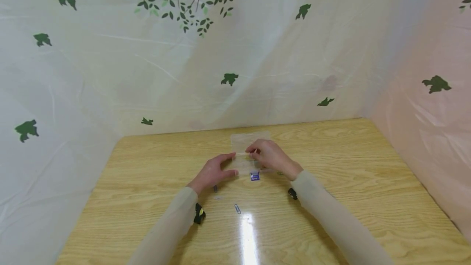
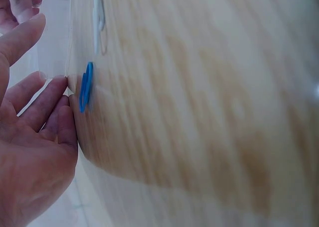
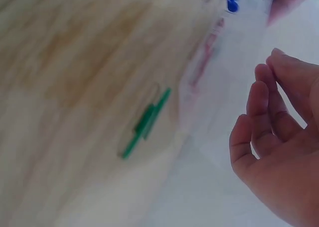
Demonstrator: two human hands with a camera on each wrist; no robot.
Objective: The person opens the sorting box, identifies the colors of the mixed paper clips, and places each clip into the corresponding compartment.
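A clear plastic box (image 1: 244, 169) stands with its lid (image 1: 250, 138) raised at the back and a blue piece (image 1: 255, 176) at its front edge. My left hand (image 1: 215, 171) rests at the box's left end, thumb and fingers spread, fingertips on its edge. Over the box is my right hand (image 1: 270, 154), thumb and fingertips drawn together. A small yellow thing (image 1: 247, 158) shows right at those fingertips; I cannot tell whether they pinch it. Something red (image 3: 203, 62) shows through the box wall.
A blue paper clip (image 1: 215, 189), a white paper clip (image 1: 218, 198) and another bluish paper clip (image 1: 237, 208) lie before the box on the wooden table (image 1: 147, 191). Right of the box lies a green paper clip (image 3: 144, 122). A printed sheet (image 1: 257, 72) hangs behind the table.
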